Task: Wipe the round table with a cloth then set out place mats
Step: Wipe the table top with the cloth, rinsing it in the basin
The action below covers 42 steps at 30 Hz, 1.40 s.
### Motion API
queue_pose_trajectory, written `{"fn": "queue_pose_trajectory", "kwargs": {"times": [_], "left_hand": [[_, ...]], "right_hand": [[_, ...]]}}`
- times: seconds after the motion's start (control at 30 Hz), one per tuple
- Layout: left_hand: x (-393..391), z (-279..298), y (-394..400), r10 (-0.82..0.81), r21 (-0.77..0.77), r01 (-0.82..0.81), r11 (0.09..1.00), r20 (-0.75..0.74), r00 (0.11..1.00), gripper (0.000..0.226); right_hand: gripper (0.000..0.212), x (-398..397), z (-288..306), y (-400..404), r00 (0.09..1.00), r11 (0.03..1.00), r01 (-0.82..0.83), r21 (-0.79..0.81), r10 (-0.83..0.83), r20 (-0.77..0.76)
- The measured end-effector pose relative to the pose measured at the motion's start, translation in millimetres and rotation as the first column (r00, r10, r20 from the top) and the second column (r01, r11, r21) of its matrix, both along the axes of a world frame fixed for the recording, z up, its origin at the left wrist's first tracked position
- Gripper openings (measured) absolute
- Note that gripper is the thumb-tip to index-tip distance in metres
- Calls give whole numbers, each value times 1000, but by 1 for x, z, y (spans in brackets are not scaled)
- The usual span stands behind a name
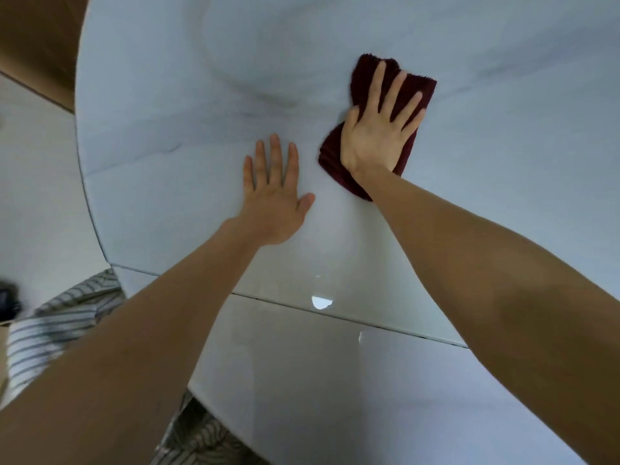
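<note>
A glossy white marble-look round table [174, 135] fills most of the view. On it, right of centre, lies a folded dark maroon cloth [364, 73]. My right hand [379, 129] presses flat on the cloth with its fingers spread and straight. My left hand [273, 196] rests flat on the bare tabletop just left of the cloth, fingers straight, holding nothing. No place mats are in view.
A seam [335, 315] crosses the tabletop near me. The table's curved left edge [85, 182] borders a pale floor. Striped fabric [63, 317] shows below the near edge at lower left, and a brown surface [37, 38] fills the upper left corner.
</note>
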<state>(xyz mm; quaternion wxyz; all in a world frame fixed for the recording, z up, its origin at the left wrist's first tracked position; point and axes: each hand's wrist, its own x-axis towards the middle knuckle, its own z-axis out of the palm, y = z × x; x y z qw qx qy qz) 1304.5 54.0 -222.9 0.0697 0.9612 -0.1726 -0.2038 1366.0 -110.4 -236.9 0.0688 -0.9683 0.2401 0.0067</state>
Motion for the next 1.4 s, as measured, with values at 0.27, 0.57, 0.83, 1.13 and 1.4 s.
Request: {"fn": "queue_pose_trajectory", "kwargs": {"times": [0.27,0.57,0.83,1.13,1.4], "left_hand": [[14,-5,-1,8,30,-8,1000,-29,1000,76],[11,14,56,258,-461,-232,856,-7,966,51],[-27,11,115,270,-15,-270,963,32,962,68],[-23,21,174,2,-30,-7,1000,-170,985,62],[-8,27,200,-161,-71,148,986,-224,961,64]], "right_hand": [[58,66,0,-18,791,792,-611,16,611,-25],[61,3,-3,3,618,618,-784,67,786,-14],[62,-88,-3,51,661,648,-745,159,750,38],[61,-143,4,106,868,855,-497,151,494,58],[61,-166,6,183,986,983,-157,96,152,62]]}}
